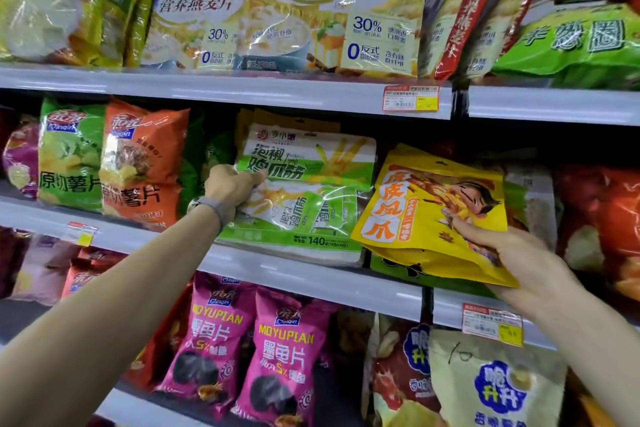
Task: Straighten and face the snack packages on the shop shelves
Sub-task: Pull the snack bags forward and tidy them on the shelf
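Shop shelving fills the whole view, three tiers crammed with snack bags, and everything that matters is on the middle shelf [304, 272]. Far left, a green chip bag [69, 156] and an orange chip bag [142, 163] stand side by side, fronts out, pretty tidy already.

Next over is the left hand [232, 185], reaching in with its fingers curled round the left edge of a green-and-white pack [311, 184]. That pack sits on the shelf, face out and close to square, with more of the same stacked behind it.

Right of that is the one still out of line: a yellow pouch [433, 215]. It's tipped clockwise, so its long axis slants with the top leaning right. Its lower left corner overlaps the pack's bottom right corner. It looks lifted in front of the shelf lip rather than resting on it, though I can't tell for sure.

The right hand [516, 256] has it by the lower right corner, thumb pressed on the front and fingers tucked underneath.

So the pouch is entirely the right hand's job. It's already gripping it, and the left hand is a full pack-width away and busy. My guess is the next bit means swinging the top back left until it's upright, then setting it down just beside the pack without knocking it.
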Demonstrator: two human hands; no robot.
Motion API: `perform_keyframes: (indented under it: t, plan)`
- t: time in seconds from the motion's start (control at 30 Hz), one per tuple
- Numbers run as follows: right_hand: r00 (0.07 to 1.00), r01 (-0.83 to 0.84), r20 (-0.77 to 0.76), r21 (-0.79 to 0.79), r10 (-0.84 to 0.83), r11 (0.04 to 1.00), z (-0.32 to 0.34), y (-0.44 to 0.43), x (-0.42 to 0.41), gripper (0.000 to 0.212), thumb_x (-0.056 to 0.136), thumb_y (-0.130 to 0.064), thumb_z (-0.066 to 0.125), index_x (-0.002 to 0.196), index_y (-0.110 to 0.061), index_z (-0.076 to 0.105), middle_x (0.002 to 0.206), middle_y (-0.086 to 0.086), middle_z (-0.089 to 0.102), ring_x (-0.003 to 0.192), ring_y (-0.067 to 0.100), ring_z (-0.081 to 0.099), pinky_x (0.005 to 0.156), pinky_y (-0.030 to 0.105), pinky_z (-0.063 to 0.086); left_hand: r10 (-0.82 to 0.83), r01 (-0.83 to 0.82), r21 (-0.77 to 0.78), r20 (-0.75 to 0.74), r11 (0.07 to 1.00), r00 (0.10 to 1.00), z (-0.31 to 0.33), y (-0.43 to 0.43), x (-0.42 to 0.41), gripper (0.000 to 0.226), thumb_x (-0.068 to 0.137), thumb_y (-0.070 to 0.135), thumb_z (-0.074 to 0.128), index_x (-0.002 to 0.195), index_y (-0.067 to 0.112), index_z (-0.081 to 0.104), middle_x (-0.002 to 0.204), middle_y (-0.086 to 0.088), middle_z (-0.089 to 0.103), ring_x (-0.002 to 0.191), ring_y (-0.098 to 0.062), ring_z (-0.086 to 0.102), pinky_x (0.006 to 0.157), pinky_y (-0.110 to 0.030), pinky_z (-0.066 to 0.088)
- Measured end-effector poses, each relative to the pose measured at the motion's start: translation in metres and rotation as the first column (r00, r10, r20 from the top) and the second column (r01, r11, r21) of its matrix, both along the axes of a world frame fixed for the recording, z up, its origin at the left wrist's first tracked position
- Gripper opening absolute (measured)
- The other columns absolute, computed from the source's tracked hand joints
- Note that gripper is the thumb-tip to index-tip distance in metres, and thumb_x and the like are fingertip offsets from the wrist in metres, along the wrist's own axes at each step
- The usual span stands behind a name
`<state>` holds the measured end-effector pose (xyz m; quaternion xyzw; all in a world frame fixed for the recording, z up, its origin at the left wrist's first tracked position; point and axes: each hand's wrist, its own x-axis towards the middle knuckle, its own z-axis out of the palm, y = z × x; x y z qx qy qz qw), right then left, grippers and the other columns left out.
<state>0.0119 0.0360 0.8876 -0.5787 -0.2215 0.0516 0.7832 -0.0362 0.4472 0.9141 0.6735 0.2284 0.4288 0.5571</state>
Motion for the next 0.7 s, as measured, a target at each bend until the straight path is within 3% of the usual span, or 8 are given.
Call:
perform_keyframes:
  t: [0.1,0.2,0.27,0.3,0.43,0.57,0.7]
  plan:
    - [0.999,0.034,0.031,0.042,-0.036,0.999,0.002,-0.013,0.001,0.051,0.070,-0.015,0.082,0.119,-0.004,0.074,0.112,0.017,0.077,0.095,0.032,0.077,0.069,0.041,0.065,0.001,-0.002,0.035,0.033,0.999,0.999,0.004,-0.001,-0.005,0.045,0.083,0.041,0.089,0.092,0.013,0.056,0.078,-0.008,0.067,0.059,-0.022,0.059,0.053,-0.030,0.050]
    - [0.997,0.064,0.044,0.075,-0.068,0.995,0.005,-0.016,0.003,0.050,0.072,-0.013,0.081,0.121,-0.003,0.073,0.111,0.018,0.077,0.089,0.030,0.078,0.066,0.040,0.064,-0.006,0.004,0.016,0.130,1.000,0.992,0.006,0.002,-0.021,0.055,0.068,0.043,0.096,0.087,0.006,0.059,0.073,-0.012,0.071,0.067,-0.031,0.070,0.069,-0.042,0.062]
    - [0.997,0.057,0.050,0.074,-0.060,0.996,0.005,-0.010,0.004,0.049,0.071,-0.013,0.080,0.119,-0.003,0.074,0.109,0.018,0.077,0.085,0.029,0.078,0.063,0.038,0.064,-0.005,0.009,-0.020,0.192,1.000,0.981,0.005,0.007,-0.031,0.065,0.056,0.044,0.096,0.095,0.001,0.065,0.088,-0.022,0.078,0.079,-0.042,0.078,0.077,-0.058,0.066]
    - [0.997,0.050,0.051,0.071,-0.054,0.996,0.005,-0.004,0.003,0.047,0.070,-0.013,0.080,0.115,-0.005,0.075,0.107,0.017,0.078,0.082,0.029,0.079,0.061,0.038,0.063,0.005,0.001,-0.027,0.223,1.000,0.975,0.004,0.009,-0.036,0.060,0.058,0.042,0.095,0.094,0.005,0.065,0.093,-0.023,0.078,0.082,-0.043,0.078,0.076,-0.060,0.065]
    - [0.998,0.018,0.061,0.046,-0.021,0.999,0.006,0.021,-0.003,0.038,0.068,-0.012,0.080,0.105,-0.008,0.077,0.101,0.014,0.079,0.079,0.027,0.079,0.060,0.037,0.064,0.071,-0.058,-0.052,0.295,0.997,0.953,0.006,0.009,-0.067,0.045,0.074,0.029,0.094,0.086,0.019,0.052,0.086,-0.013,0.067,0.072,-0.024,0.063,0.066,-0.044,0.058]
    - [0.999,-0.006,0.047,0.034,0.005,0.999,0.010,0.046,-0.005,0.044,0.069,-0.012,0.081,0.112,-0.004,0.076,0.103,0.015,0.079,0.075,0.025,0.078,0.057,0.033,0.062,0.052,-0.019,-0.106,0.320,0.994,0.946,0.003,0.014,-0.102,0.039,0.080,0.017,0.092,0.091,0.017,0.054,0.094,-0.018,0.077,0.073,-0.027,0.073,0.069,-0.045,0.066]
    - [1.000,0.008,0.014,0.075,-0.009,0.997,0.017,0.073,-0.007,0.025,0.073,-0.012,0.084,0.097,-0.011,0.076,0.098,0.012,0.079,0.063,0.018,0.076,0.050,0.026,0.058,0.017,0.023,-0.121,0.322,0.992,0.947,-0.020,0.010,-0.141,0.025,0.085,0.008,0.086,0.097,0.009,0.063,0.071,-0.002,0.079,0.053,-0.014,0.073,0.047,-0.027,0.059]
